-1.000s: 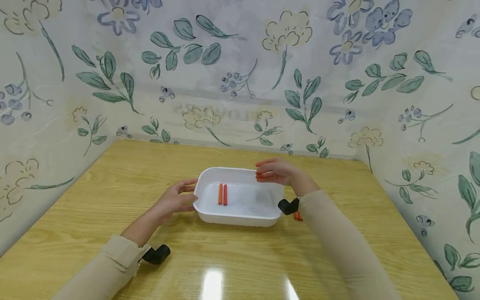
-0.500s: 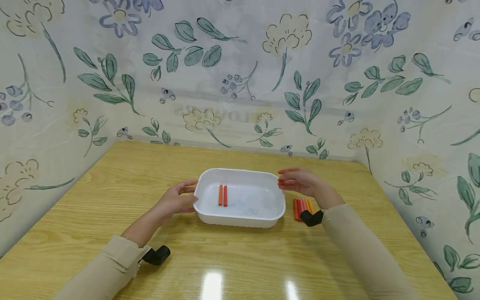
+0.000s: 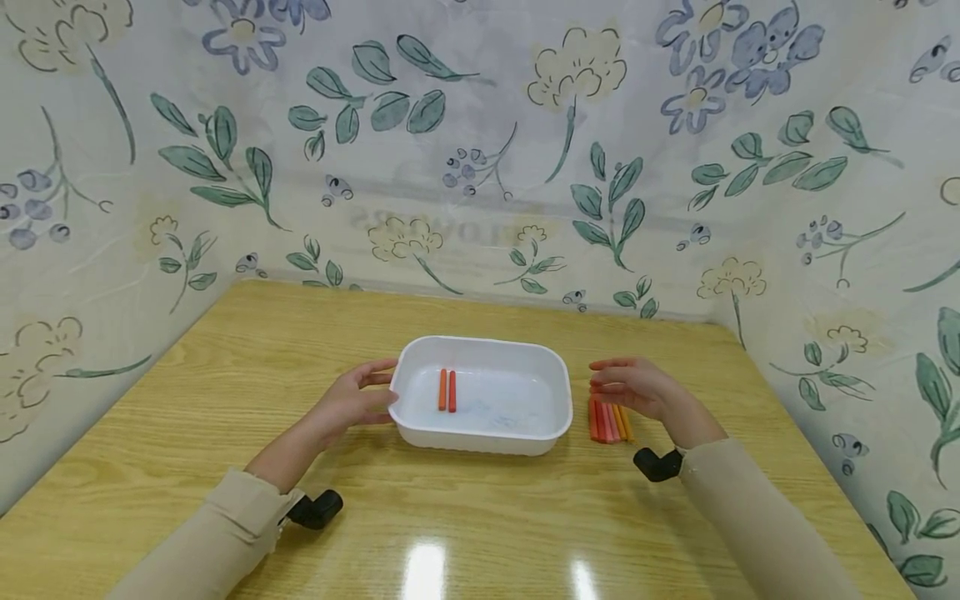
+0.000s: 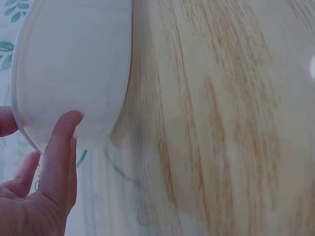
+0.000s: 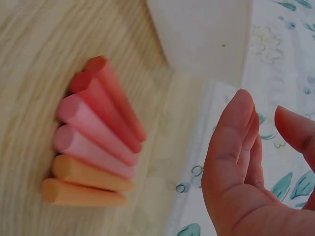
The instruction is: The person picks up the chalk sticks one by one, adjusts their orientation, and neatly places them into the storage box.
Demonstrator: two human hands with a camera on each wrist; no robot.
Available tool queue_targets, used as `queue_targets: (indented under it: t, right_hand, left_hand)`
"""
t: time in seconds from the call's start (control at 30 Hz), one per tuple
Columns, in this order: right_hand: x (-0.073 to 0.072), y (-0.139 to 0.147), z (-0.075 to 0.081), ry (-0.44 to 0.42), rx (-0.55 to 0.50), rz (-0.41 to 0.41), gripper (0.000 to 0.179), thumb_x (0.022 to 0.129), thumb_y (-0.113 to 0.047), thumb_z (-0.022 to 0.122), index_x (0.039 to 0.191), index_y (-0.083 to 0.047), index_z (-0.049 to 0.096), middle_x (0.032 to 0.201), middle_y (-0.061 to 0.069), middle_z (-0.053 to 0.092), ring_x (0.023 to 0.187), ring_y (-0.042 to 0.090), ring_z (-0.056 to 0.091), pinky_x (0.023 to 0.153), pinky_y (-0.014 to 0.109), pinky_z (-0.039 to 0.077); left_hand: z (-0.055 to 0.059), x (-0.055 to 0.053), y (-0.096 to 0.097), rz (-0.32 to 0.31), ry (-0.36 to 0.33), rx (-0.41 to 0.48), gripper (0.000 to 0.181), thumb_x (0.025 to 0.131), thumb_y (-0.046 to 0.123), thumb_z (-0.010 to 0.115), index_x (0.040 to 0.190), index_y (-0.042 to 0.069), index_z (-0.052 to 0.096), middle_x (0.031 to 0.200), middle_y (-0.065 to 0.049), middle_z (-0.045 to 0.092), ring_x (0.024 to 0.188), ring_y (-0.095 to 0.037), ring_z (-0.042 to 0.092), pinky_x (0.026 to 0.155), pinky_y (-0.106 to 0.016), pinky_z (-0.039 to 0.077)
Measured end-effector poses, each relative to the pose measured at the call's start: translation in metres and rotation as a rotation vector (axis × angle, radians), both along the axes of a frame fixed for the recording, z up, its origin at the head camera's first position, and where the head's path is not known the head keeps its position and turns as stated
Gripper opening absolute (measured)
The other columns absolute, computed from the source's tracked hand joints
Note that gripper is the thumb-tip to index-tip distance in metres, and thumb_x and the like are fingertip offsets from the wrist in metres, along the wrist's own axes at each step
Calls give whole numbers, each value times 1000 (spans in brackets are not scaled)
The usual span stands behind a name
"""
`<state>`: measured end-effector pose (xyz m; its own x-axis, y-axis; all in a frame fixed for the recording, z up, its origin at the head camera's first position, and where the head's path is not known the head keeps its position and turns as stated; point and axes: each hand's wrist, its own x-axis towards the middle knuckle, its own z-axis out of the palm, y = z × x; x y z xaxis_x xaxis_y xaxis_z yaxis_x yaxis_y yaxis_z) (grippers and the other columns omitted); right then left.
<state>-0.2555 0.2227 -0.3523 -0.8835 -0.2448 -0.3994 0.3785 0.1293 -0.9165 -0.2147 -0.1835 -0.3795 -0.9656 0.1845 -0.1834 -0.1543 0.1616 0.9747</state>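
During apparent transfer of sticks point(image 5: 100, 132), left hand point(image 3: 352, 398) gripped tub point(image 3: 480, 442); beside it, right hand point(image 3: 637, 387), fingers parted, seemingly needed to pinch.

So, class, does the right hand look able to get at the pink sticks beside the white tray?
Probably yes: the right hand is empty and close by, and nothing lies on the pink sticks. Red sticks and orange sticks flank them closely, though, so lifting just one may be fiddly.

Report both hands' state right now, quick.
Left hand: open, touching the white tray.
Right hand: open, holding nothing, near the colored sticks.
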Motion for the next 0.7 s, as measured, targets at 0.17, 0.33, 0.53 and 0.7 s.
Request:
queue_targets:
  t: [0.17, 0.33, 0.53, 0.7]
  right_hand:
    - [7, 9, -7, 0, 44, -28, 51, 93, -4, 51, 137, 12, 31, 125, 28, 46, 88, 19, 61, 90, 35, 50]
    - [14, 20, -14, 16, 43, -30, 54, 93, -3, 52, 138, 14, 28, 125, 26, 47, 88, 17, 62, 89, 34, 50]
    - [20, 32, -20, 47, 74, -31, 53, 92, -3, 53, 136, 16, 29, 116, 18, 53, 88, 15, 60, 87, 32, 52]
    - [23, 39, -24, 46, 97, -30, 55, 91, -4, 55, 137, 15, 30, 124, 23, 47, 88, 15, 60, 87, 32, 51]
  left_hand:
    - [0, 0, 0, -5, 6, 7, 61, 89, -1, 55, 143, -2, 27, 138, -29, 30, 115, -43, 47, 81, -42, 54]
    - [-1, 0, -1, -8, 10, 13, 62, 88, 0, 55, 143, -1, 27, 138, -28, 31, 113, -40, 49, 81, -42, 54]
    - [0, 0, -2, -18, 19, 21, 62, 88, 0, 55, 143, -2, 26, 138, -29, 31, 111, -39, 50, 82, -43, 53]
    - [-1, 1, -1, -14, 15, 26, 62, 88, -1, 55, 143, -2, 26, 138, -29, 31, 111, -40, 50, 81, -43, 53]
